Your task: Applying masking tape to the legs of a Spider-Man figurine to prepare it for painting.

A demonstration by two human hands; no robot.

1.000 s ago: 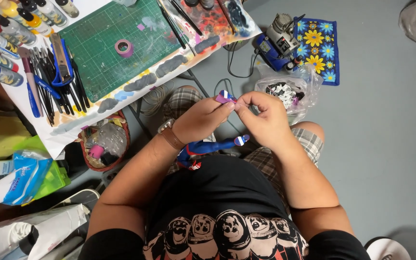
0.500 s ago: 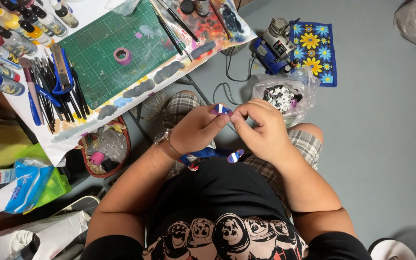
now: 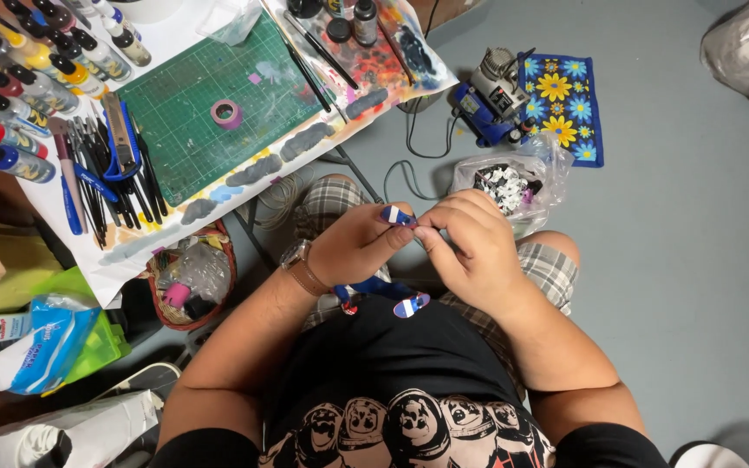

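Note:
My left hand (image 3: 359, 243) and my right hand (image 3: 470, 247) meet over my lap, fingertips together. Between them I pinch a small blue piece with a white stripe (image 3: 398, 216); the left thumb and forefinger grip it and the right fingertips touch its end. A blue model part with red, white and blue tips (image 3: 392, 299) lies on my lap just under the hands. A wristwatch (image 3: 302, 269) sits on my left wrist.
A green cutting mat (image 3: 218, 104) with a pink tape roll (image 3: 226, 113) lies on the paint-stained table, beside brushes, tools (image 3: 114, 165) and paint bottles (image 3: 19, 78). A small compressor (image 3: 491, 95), flowered pouch (image 3: 561, 104) and bag of small parts (image 3: 509, 182) rest on the floor. A basket (image 3: 192, 277) stands at left.
Both hands stay together on the small piece; they shifted slightly and the view dropped a little. The blue part on my lap turned, its striped tip now showing under the hands.

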